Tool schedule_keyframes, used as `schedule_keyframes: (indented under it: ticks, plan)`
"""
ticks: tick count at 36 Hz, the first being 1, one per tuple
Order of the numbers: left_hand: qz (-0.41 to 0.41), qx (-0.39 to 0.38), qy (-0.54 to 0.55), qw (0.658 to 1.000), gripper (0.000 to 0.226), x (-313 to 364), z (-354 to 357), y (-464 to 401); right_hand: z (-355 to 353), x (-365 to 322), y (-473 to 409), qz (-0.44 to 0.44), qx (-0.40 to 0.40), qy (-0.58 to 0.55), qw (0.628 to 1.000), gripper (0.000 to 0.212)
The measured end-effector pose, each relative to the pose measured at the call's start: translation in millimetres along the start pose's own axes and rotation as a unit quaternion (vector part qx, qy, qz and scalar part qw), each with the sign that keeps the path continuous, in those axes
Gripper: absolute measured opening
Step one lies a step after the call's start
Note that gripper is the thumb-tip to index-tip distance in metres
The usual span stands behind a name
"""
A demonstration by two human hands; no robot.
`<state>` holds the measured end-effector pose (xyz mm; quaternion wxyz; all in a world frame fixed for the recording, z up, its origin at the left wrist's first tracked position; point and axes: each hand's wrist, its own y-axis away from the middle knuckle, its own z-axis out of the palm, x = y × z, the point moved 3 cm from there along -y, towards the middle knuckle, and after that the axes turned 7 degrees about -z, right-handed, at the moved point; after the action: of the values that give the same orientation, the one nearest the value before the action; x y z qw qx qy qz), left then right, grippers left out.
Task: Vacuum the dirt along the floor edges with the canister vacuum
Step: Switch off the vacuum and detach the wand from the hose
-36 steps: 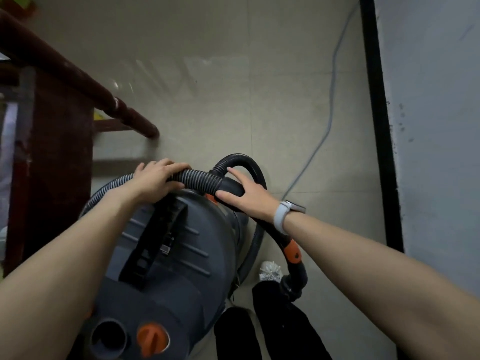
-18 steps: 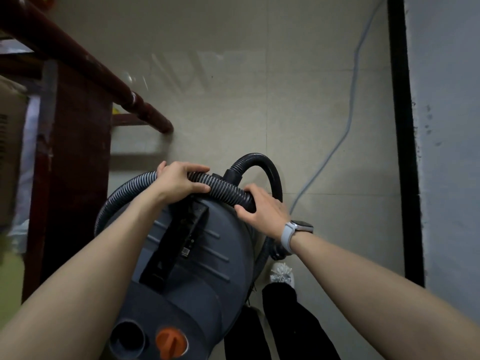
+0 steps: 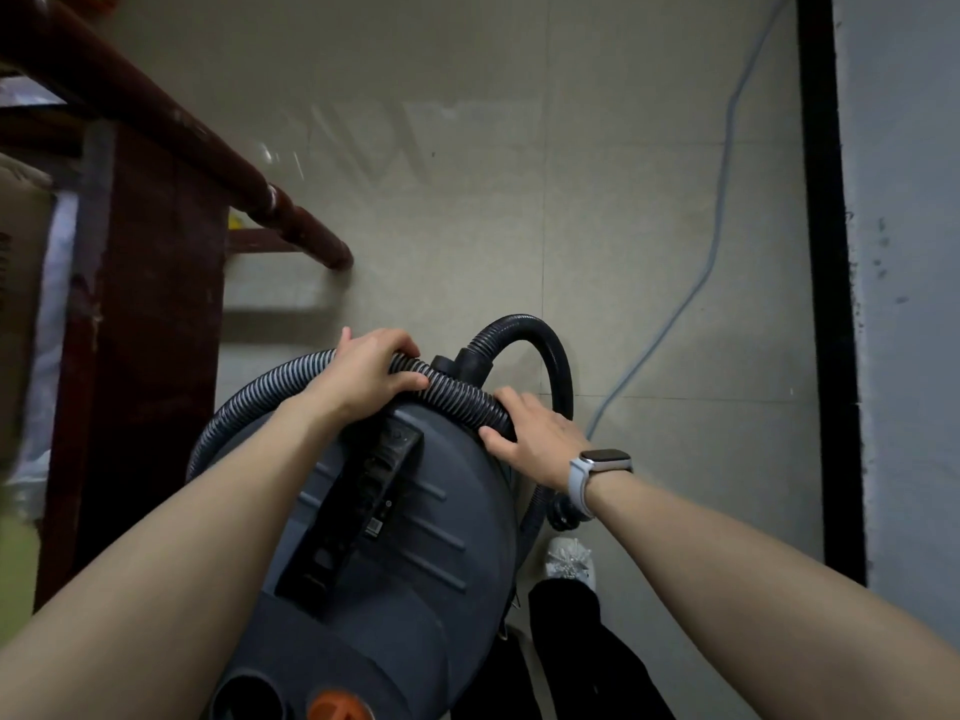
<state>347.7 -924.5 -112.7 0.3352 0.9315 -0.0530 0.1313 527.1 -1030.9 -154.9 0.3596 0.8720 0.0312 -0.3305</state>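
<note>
A dark grey canister vacuum [image 3: 415, 553] stands right below me, with a black handle along its top and an orange knob at the near end. Its ribbed grey hose [image 3: 280, 379] lies across the far rim of the lid. My left hand [image 3: 363, 374] grips the hose from above, fingers curled round it. My right hand [image 3: 535, 433], with a watch on the wrist, holds the hose further right, thumb under it. A black hose loop [image 3: 550, 350] arches beyond the canister.
A dark wooden piece of furniture [image 3: 150, 304] with a rounded rail stands to the left. A grey cable [image 3: 717, 241] runs across the tiled floor [image 3: 467, 148]. A black skirting strip [image 3: 826, 252] lines the white wall on the right. My foot [image 3: 569, 561] is beside the canister.
My right hand slid from the hose's black cuff onto the ribbed part and now holds it with curled fingers. The orange-collared tube by the canister is out of sight. The view shifted slightly.
</note>
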Motion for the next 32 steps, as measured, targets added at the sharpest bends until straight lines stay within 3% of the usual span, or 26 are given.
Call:
schedule_keyframes:
  ticks: [8, 15, 20, 22, 25, 28, 32]
  plan:
    - [-0.006, -0.015, -0.025, 1.000, 0.035, 0, 3, -5, -1, 2, -7, -0.007, -0.019, 0.036, 0.999, 0.048]
    - [-0.077, 0.011, -0.042, 0.996, 0.046, -3, 5, 14, -2, -6, 2, -0.015, -0.006, 0.038, 0.999, 0.060]
    - [-0.089, 0.065, 0.033, 0.993, 0.049, -21, -7, 35, -11, -35, 14, -0.116, 0.050, 0.076, 0.989, 0.065]
    - [-0.112, 0.078, 0.044, 0.990, 0.051, -42, -14, 47, -12, -51, 14, -0.162, 0.039, 0.091, 0.982, 0.061]
    - [-0.173, 0.044, -0.024, 0.984, 0.058, -83, -14, 66, -7, -69, 7, -0.194, -0.007, 0.104, 0.975, 0.057]
    - [-0.231, 0.013, 0.001, 0.973, 0.064, -110, -5, 81, -2, -81, -5, -0.173, -0.030, 0.047, 0.983, 0.055]
    - [-0.240, 0.009, 0.055, 0.969, 0.064, -112, 1, 78, -1, -82, -9, -0.142, -0.033, 0.005, 0.989, 0.054]
